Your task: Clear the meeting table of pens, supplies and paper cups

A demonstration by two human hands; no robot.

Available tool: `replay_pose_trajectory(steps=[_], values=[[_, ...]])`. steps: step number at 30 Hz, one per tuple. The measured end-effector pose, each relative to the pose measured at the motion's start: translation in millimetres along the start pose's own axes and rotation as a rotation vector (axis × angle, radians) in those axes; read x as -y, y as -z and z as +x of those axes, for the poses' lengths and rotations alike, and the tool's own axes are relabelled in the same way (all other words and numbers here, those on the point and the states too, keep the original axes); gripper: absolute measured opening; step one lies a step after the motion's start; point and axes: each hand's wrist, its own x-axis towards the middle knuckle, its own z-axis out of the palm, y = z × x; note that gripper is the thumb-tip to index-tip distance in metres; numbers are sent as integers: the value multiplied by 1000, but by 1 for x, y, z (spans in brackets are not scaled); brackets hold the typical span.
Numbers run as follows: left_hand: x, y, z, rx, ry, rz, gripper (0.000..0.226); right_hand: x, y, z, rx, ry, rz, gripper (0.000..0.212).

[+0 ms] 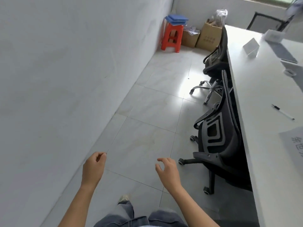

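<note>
**A:** Where are the hands?

**B:** Both hang over the floor tiles, well apart from each other. The left hand and right hand have loosely curled fingers and hold nothing.

**A:** And the things to clear?

**B:** They're on the table to the right. A pen lies alone near the edge, with a printed sheet of paper nearer the person. Farther off is a small round object, too blurred to call a cup.

**A:** What could go wrong?

**B:** Two office chairs stand pushed in between the person and the table. On a reach over a chair back, I'd judge a fingertip could nudge the pen so it rolls away or off the edge. A foot could also catch the castors, which jut into the aisle.
</note>
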Motion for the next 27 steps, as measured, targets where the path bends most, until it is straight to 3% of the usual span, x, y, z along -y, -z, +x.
replay_pose_trajectory(steps=[11,19,27], values=[[-42,-70,98,391,-36,119,12,-6,14,75,-125,-264,-5,29],[-120,-117,220,275,-85,97,11,5,49,230,-157,-179,58,30],[-211,-220,303,346,-164,107,12,-12,130,363,-276,-180,112,29]])
